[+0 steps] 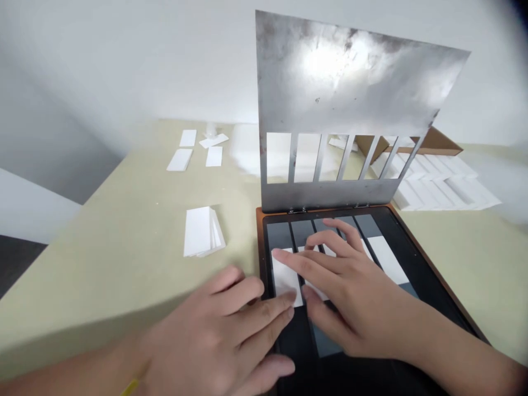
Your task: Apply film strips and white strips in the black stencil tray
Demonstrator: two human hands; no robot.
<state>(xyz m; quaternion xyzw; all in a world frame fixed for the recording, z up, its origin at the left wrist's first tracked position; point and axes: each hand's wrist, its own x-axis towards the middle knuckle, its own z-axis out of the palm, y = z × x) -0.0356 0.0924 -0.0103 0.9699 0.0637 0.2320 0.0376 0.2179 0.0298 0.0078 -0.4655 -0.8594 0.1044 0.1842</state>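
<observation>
A row of white cards lies in the grey slots of a black board (295,335). My left hand (218,330) has two fingers stretched out, their tips on the lower end of the leftmost white card (284,275). Over the row hangs my right hand (355,297), fingers apart, its index fingertip at that same card's upper left corner. It covers much of the middle cards. The rightmost white card (388,258) shows more fully. Hinged at the board's far edge, a metal plate (363,110) with rectangular cutouts stands raised. Neither hand grasps anything.
Left of the board sits a small stack of white cards (198,232). Farther back are several loose cards (180,159). Behind the plate on the right are stacked white pieces (447,184) and an open cardboard box (447,142). A pale wall closes off the table's back.
</observation>
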